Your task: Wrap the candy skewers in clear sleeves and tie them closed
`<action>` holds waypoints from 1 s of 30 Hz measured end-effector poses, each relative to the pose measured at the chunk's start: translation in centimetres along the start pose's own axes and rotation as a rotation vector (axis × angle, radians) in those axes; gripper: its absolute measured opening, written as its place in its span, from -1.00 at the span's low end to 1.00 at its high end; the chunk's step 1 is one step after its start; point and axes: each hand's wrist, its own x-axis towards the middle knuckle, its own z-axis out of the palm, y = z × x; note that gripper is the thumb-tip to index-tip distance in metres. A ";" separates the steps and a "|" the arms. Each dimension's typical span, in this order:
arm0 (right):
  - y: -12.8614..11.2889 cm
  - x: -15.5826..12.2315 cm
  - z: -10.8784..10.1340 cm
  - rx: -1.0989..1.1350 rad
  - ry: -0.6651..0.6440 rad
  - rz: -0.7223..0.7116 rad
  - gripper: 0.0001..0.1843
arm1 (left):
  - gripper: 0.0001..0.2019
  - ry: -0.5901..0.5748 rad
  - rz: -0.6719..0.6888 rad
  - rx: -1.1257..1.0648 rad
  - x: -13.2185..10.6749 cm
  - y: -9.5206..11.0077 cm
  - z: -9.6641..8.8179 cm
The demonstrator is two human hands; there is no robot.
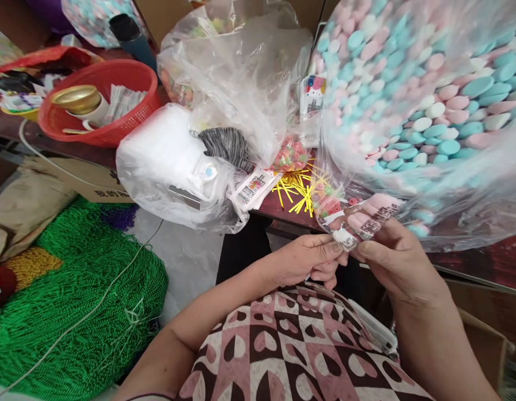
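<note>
Between my two hands is a small clear printed bag with pink candies inside, tilted up to the right. My left hand pinches its lower left end between thumb and fingers. The thumb and fingers of my right hand close on its lower right side; some fingers are hidden behind it. Just beyond the bag lie yellow twist ties, a small bag of red and green candies and some ring-shaped candies. A big clear sack of pink, blue and white candies stands behind my right hand.
Left on the table is a red basket holding a gold bowl, near a dark bottle. A plastic bag of white material and printed cards lie at the table edge. Green bead strings heap on the lower left.
</note>
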 end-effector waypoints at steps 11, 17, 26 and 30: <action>0.1 5.4 2.5 -0.772 -0.082 -0.259 -0.79 | -0.71 0.627 0.360 0.334 -1.7 1.8 -3.9; 1.5 8.2 2.7 -1.499 -0.384 -0.480 -0.75 | -0.70 0.660 0.437 -0.128 -2.7 3.0 -5.2; 2.0 9.3 3.3 -1.748 -0.458 -0.555 -0.71 | -0.71 0.690 0.431 -0.229 -2.7 2.2 -5.3; 2.1 10.6 2.6 -1.581 -0.314 -0.344 -0.79 | -0.72 0.703 0.436 -0.245 -2.9 2.2 -5.6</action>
